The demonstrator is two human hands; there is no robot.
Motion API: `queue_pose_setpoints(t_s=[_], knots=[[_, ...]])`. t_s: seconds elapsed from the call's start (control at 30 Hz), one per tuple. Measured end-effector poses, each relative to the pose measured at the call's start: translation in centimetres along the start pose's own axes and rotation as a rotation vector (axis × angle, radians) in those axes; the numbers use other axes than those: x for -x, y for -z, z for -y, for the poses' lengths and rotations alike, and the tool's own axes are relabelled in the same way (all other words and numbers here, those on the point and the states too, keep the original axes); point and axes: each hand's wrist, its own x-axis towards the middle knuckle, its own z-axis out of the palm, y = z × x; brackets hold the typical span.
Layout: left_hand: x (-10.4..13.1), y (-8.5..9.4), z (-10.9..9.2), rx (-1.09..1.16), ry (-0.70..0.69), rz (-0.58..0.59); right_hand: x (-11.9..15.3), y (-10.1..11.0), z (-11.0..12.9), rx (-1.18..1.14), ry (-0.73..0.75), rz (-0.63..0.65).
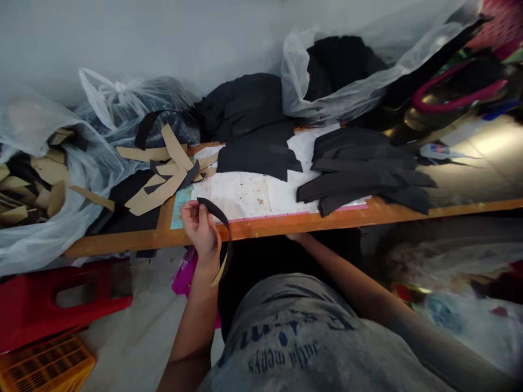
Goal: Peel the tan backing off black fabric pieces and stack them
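My left hand (201, 228) pinches one end of a thin black strip (226, 224) near the table's front edge. The strip curls down past my wrist, and its tan underside shows at the lower end. My right hand (295, 236) is almost wholly hidden under the table edge, so its fingers do not show. Beyond the left hand lies a loose heap of tan and black strips (163, 185). A stack of black pieces (255, 152) rests on white paper (245, 193) at the middle, and fanned black strips (363, 169) overhang the front edge at right.
Clear plastic bags stand along the wall: one with tan scraps (32, 190) at left, a knotted bag (134, 100), and an open bag of black pieces (343, 71). A small white bottle (439, 151) lies at right. Below left are a red stool (32, 310) and a yellow crate (49, 365).
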Motion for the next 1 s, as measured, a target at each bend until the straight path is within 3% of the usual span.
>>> queue_pose_setpoints(t_s=[0.1, 0.23, 0.33, 0.43, 0.87, 1.0], knots=[[0.5, -0.2, 0.6, -0.044, -0.053, -0.024, 1.8, 0.4, 0.9, -0.025, 0.019, 0.071], [1.3, -0.3, 0.4, -0.2, -0.183, -0.018, 6.4, 1.1, 4.9, -0.159, 0.112, 0.174], [2.0, -0.3, -0.2, -0.308, -0.251, -0.019, 9.3, 1.7, 8.5, -0.481, 0.121, 0.078], [2.6, -0.1, -0.8, -0.367, -0.29, -0.035, 10.5, 2.0, 10.6, -0.596, 0.101, 0.014], [3.0, 1.6, -2.1, -0.406, -0.34, -0.106, 9.7, 1.9, 10.6, -0.513, 0.162, -0.217], [2.4, 2.3, -2.1, -0.343, -0.25, -0.065, 9.4, 2.6, 9.9, -0.748, 0.171, -0.159]])
